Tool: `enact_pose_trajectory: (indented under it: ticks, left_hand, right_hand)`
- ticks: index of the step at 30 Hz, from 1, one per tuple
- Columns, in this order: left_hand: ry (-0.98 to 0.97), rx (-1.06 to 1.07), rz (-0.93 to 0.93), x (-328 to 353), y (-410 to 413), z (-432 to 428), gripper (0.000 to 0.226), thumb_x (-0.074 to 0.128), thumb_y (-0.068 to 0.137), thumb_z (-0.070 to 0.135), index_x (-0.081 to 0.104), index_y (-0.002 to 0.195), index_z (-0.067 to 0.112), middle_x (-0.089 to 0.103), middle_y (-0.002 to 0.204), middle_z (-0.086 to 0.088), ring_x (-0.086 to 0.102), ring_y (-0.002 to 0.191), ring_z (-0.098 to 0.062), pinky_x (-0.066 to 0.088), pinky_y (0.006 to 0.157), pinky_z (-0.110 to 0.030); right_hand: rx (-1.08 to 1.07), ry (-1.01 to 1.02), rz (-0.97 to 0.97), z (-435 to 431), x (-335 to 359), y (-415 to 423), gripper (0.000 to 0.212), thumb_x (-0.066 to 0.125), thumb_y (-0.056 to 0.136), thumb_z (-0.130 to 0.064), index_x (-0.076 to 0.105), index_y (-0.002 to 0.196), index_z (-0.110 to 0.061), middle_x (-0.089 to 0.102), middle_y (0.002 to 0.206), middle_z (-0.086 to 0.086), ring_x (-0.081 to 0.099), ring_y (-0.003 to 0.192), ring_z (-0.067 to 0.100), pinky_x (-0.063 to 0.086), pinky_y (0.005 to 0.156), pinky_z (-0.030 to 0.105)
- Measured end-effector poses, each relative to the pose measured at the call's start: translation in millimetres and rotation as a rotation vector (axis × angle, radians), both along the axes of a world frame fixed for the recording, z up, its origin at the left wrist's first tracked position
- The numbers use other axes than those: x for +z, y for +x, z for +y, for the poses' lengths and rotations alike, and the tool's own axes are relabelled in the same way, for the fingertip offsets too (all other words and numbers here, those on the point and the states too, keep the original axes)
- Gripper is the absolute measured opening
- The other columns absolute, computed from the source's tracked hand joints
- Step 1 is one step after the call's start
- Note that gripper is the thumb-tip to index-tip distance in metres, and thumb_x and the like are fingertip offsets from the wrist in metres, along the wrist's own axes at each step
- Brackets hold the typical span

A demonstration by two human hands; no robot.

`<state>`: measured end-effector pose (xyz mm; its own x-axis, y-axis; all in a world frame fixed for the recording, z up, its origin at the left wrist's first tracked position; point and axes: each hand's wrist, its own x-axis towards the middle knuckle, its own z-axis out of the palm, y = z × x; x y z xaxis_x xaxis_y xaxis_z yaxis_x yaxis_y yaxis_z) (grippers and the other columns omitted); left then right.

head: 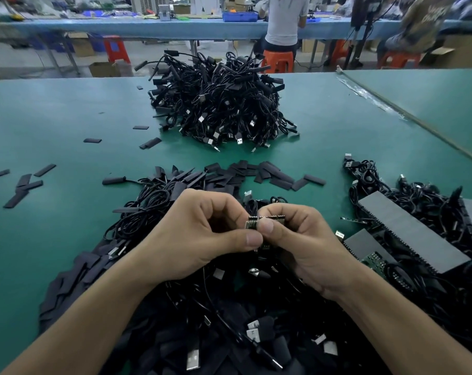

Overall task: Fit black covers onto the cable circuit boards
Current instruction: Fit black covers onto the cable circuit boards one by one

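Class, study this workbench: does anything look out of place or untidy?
Yes: several black covers lie scattered on the left of the table, apart from the main heap. Crumpled tape lifts along the right seam.

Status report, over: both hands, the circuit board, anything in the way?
Left hand and right hand both pinch one circuit board. Board bare where visible, no cover on. Loose black covers lie beyond, cable heap below; nothing blocks.

Bare counter [53, 117] lies open to the left and in a band between the far cable pile [218, 104] and the strewn black covers [256, 174]. Close in, a cable heap [202, 307] blocks the middle; grey strips [408, 234] on more cables crowd the right; a few stray covers [24, 185] dot the left side
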<state>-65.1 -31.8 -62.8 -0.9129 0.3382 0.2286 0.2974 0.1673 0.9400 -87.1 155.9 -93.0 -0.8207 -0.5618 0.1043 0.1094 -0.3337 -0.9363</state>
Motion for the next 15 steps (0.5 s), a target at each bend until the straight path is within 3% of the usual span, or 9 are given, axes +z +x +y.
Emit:
enact_pose_trajectory:
  ticks: [4,6,8,11,13,15]
  left_hand:
    - [0.019,0.004,0.005,0,-1,2,0.020,0.089,0.071,0.028,0.072,0.071,0.017,0.068,0.064,-0.001,0.059,0.059,-0.009,0.048,0.058,-0.019]
    - [-0.004,0.083,0.018,-1,-2,2,0.021,0.085,0.072,0.031,0.072,0.074,0.015,0.069,0.065,-0.004,0.062,0.059,-0.009,0.052,0.058,-0.021]
    - [-0.016,0.194,0.067,-2,-5,3,0.022,0.075,0.073,0.037,0.071,0.079,0.015,0.071,0.071,-0.005,0.066,0.062,-0.012,0.057,0.062,-0.023]
    - [0.139,0.378,0.115,-4,-10,0,0.019,0.062,0.087,0.037,0.065,0.087,0.019,0.075,0.083,-0.004,0.074,0.074,-0.019,0.061,0.068,-0.027]
    - [0.302,0.478,0.107,-5,-14,-3,0.010,0.054,0.099,0.028,0.056,0.093,0.020,0.076,0.082,-0.004,0.075,0.075,-0.024,0.061,0.067,-0.031]
    - [0.318,0.589,0.186,-6,-17,-7,0.008,0.051,0.103,0.024,0.052,0.095,0.025,0.072,0.069,0.001,0.073,0.066,-0.019,0.060,0.067,-0.031]
  right_hand:
    - [0.016,-0.111,-0.039,-1,1,3,0.020,0.085,0.074,-0.033,0.071,0.078,-0.018,0.064,0.069,-0.002,0.060,0.059,0.008,0.051,0.057,0.019]
    - [-0.203,-0.020,0.030,-2,0,2,0.013,0.084,0.077,-0.028,0.073,0.077,-0.022,0.066,0.067,-0.003,0.060,0.058,0.008,0.051,0.057,0.020]
    - [-0.558,0.175,0.153,1,-3,-3,0.008,0.078,0.082,-0.026,0.071,0.078,-0.023,0.068,0.070,-0.003,0.062,0.062,0.009,0.053,0.060,0.024]
    - [-1.041,0.387,0.233,7,-7,-11,0.012,0.073,0.088,-0.023,0.064,0.085,-0.030,0.066,0.086,-0.002,0.059,0.074,0.009,0.055,0.072,0.034]
    - [-1.160,0.476,0.321,9,-6,-10,0.024,0.071,0.090,-0.021,0.057,0.088,-0.040,0.057,0.098,-0.005,0.053,0.081,0.000,0.052,0.077,0.026]
    - [-1.191,0.560,0.405,7,-1,-7,0.038,0.068,0.090,-0.012,0.055,0.089,-0.048,0.047,0.099,-0.014,0.047,0.081,-0.008,0.045,0.072,0.010]
